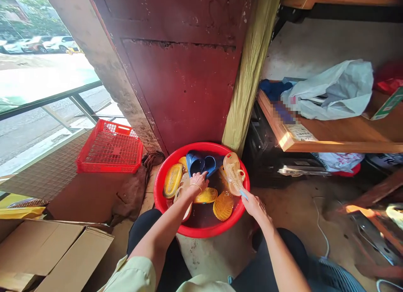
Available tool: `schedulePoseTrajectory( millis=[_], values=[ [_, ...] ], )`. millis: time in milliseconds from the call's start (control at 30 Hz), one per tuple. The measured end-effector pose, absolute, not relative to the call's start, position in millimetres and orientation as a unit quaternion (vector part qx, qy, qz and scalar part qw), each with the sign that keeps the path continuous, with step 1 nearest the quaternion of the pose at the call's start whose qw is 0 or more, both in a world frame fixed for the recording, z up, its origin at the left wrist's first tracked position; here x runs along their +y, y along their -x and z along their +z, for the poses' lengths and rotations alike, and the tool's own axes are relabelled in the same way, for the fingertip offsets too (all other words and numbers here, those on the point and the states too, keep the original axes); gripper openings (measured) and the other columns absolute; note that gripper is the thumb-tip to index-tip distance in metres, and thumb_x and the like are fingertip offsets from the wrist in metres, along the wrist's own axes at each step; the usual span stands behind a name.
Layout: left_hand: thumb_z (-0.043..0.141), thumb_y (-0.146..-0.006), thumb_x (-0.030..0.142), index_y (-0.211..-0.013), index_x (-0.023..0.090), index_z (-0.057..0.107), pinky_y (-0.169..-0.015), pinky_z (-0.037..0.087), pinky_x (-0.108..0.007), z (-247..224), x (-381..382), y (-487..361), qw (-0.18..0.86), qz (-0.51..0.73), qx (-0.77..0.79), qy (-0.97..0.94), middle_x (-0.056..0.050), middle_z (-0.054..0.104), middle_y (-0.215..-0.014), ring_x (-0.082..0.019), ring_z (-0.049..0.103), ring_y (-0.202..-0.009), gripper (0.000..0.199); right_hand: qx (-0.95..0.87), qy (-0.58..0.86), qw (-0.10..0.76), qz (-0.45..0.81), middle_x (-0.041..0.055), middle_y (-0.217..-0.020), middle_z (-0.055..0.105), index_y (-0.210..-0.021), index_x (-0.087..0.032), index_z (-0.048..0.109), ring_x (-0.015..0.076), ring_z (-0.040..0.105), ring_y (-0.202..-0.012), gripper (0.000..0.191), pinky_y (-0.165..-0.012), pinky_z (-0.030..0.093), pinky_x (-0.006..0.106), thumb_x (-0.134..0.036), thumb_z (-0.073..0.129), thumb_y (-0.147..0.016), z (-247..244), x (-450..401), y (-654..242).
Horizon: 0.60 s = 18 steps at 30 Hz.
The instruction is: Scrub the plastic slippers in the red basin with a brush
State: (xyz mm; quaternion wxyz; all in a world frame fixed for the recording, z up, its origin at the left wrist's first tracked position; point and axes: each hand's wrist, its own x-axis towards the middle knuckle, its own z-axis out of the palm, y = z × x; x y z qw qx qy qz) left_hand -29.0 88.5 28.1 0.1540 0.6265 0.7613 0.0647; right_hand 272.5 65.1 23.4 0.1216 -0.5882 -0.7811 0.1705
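Note:
My left hand [199,182], a bracelet at its wrist, reaches over a red basin [201,232]. Its fingers are closed at the near end of a pair of dark blue slippers [197,163]; the exact grip is partly hidden. At the basin's right rim, my right hand [254,204] is closed round a small light-blue piece [243,194], possibly a handle. That piece meets the lower end of a beige sandal [233,173], which leans up by the rim. Dark water holds several yellow slippers [173,180], and pale footwear lies partly under my left forearm.
Left of the basin rests a red plastic crate [110,147], with an open cardboard box [47,250] nearer me. A dark red door [185,86] stands behind the basin. To the right, a wooden shelf [343,136] bears a white bag [338,90]; a cable lies on the floor.

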Motion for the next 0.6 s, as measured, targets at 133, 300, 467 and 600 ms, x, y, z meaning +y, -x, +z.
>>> schedulePoseTrajectory(
  millis=[133, 300, 467, 600],
  values=[
    [0.056, -0.087, 0.023, -0.149, 0.03, 0.048, -0.112, 0.033, -0.057, 57.6, 57.9, 47.9, 0.068, 0.13, 0.757, -0.637, -0.013, 0.043, -0.157, -0.04, 0.037, -0.143, 0.063, -0.78, 0.574, 0.146, 0.202, 0.0042, -0.115, 0.078, -0.145, -0.033, 0.056, 0.0235, 0.075, -0.1, 0.051, -0.085, 0.058, 0.034, -0.028, 0.047, -0.095, 21.7, 60.6, -280.0],
    [0.061, -0.083, 0.015, -0.148, 0.025, 0.05, -0.116, 0.03, -0.058, 41.9, -14.3, 47.3, 0.041, 0.136, 0.736, -0.661, -0.014, 0.028, -0.166, -0.041, 0.022, -0.152, 0.066, -0.75, 0.59, 0.179, 0.241, 0.0044, -0.121, 0.076, -0.145, -0.029, 0.057, 0.0242, 0.073, -0.108, 0.052, -0.093, 0.057, 0.035, -0.029, 0.047, -0.094, 22.1, 50.3, -278.7],
    [0.081, -0.073, 0.039, -0.143, 0.017, 0.053, -0.117, 0.03, -0.057, 10.1, -45.3, 46.4, 0.146, 0.215, 0.707, -0.658, -0.022, 0.033, -0.161, -0.042, 0.029, -0.149, 0.078, -0.74, 0.581, 0.228, 0.251, 0.0052, -0.129, 0.071, -0.146, -0.028, 0.056, 0.0252, 0.071, -0.111, 0.052, -0.096, 0.057, 0.035, -0.035, 0.046, -0.095, 44.5, 25.0, -255.8],
    [0.067, -0.085, 0.039, -0.143, 0.018, 0.048, -0.097, 0.05, -0.045, 1.0, -18.9, 56.9, 0.265, 0.377, 0.721, -0.517, -0.018, 0.06, -0.134, -0.027, 0.065, -0.108, 0.065, -0.771, 0.522, 0.204, 0.302, 0.0058, -0.13, 0.071, -0.148, -0.026, 0.054, 0.0237, 0.07, -0.115, 0.053, -0.097, 0.056, 0.033, -0.034, 0.043, -0.097, 58.8, -24.4, -235.2]
  ],
)
